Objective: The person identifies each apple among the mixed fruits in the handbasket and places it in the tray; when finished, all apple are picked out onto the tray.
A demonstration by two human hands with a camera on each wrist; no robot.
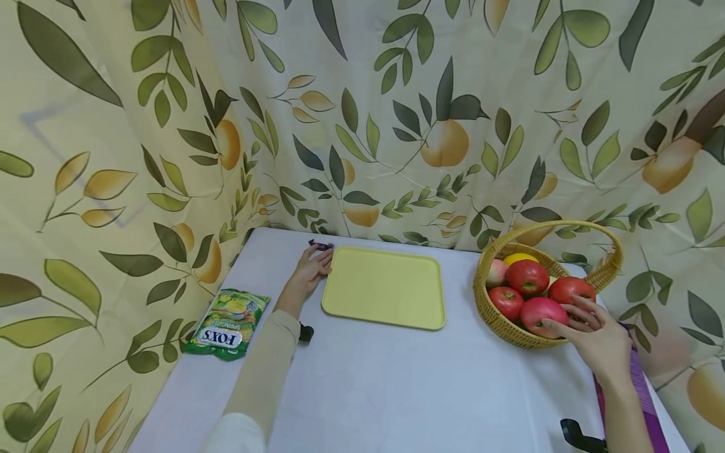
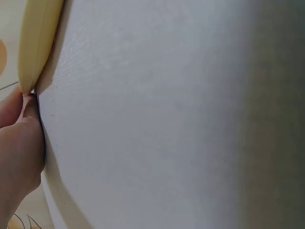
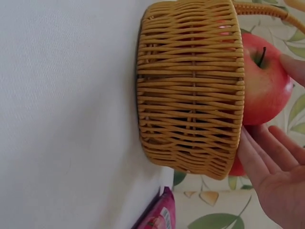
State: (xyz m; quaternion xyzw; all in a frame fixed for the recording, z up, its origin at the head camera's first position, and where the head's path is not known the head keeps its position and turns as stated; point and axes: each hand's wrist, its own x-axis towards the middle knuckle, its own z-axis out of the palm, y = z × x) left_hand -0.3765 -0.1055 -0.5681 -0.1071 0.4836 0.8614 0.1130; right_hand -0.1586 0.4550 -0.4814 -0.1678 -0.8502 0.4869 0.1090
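My left hand (image 1: 310, 269) is at the left edge of a pale yellow tray (image 1: 385, 289), its fingers and thumb pinching the rim. The left wrist view shows this tray (image 2: 37, 43) edge-on, its end against the fingers. Just beyond the fingertips lies a small dark wrapped candy (image 1: 321, 246). On the right, my right hand (image 1: 603, 340) reaches over the rim of a wicker basket (image 1: 510, 330). Its thumb and fingers span a pinkish-red apple (image 1: 538, 313). In the right wrist view the thumb touches that apple (image 3: 267, 95) near its stem, the fingers lying along its other side.
Several red apples (image 1: 527, 277) and a yellow fruit (image 1: 518, 258) fill the basket, under its arched handle (image 1: 557, 223). A green FOX'S bag (image 1: 229, 322) lies left of the left arm. A purple package (image 1: 642, 390) is partly hidden behind the right forearm. Patterned curtains (image 1: 362, 126) border the white table.
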